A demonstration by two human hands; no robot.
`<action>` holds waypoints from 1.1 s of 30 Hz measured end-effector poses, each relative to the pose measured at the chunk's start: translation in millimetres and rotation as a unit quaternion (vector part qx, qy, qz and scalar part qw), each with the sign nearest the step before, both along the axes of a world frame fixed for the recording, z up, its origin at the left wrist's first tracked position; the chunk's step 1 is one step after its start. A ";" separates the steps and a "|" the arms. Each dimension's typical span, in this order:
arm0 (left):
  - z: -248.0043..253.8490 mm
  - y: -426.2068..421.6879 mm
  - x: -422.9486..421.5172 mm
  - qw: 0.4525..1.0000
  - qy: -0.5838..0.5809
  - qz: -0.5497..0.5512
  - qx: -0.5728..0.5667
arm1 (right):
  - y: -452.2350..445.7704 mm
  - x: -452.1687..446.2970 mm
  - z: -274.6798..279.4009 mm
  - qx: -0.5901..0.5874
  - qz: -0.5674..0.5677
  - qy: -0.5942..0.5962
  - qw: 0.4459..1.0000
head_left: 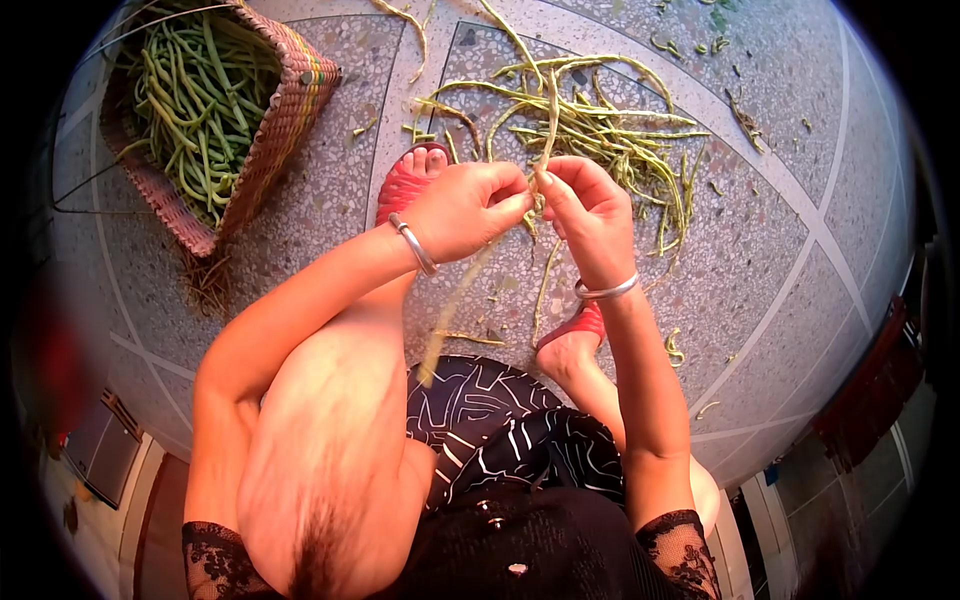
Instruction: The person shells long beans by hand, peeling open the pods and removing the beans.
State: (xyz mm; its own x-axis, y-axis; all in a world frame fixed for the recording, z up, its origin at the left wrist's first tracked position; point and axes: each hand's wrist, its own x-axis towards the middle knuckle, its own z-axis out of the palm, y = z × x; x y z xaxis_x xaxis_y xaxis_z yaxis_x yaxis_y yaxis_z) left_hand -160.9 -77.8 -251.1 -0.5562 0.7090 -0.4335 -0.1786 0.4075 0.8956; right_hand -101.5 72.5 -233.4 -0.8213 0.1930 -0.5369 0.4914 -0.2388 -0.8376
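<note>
Pinches long bean [552, 120] with left hand [465, 212] and right hand [592, 215]; risks dropping pieces into bean pile [625, 143] at one o'clock through loose grip.

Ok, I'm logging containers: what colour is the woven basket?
The basket is mostly pinkish-red; head view.

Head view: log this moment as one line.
left hand: pinching long bean | right hand: pinching long bean, fingertips close to left's | woven basket: holds green beans | floor: loose bean pile ahead

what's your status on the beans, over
Left hand and right hand pinching long bean. Loose bean pile just beyond. Nothing seen blocking either.
</note>
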 end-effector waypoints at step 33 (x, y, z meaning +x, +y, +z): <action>2.7 0.6 -4.5 0.994 0.085 0.060 0.037 | 8.0 1.8 3.8 -0.019 0.098 -0.027 0.995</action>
State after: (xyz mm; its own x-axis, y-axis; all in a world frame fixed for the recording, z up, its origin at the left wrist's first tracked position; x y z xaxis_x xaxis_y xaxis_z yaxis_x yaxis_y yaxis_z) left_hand -165.4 -77.2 -248.4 -0.6995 0.6593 -0.2757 -0.0664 0.3241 0.9437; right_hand -99.7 80.5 -229.7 -0.8107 0.0109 -0.5853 0.5760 -0.1641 -0.8008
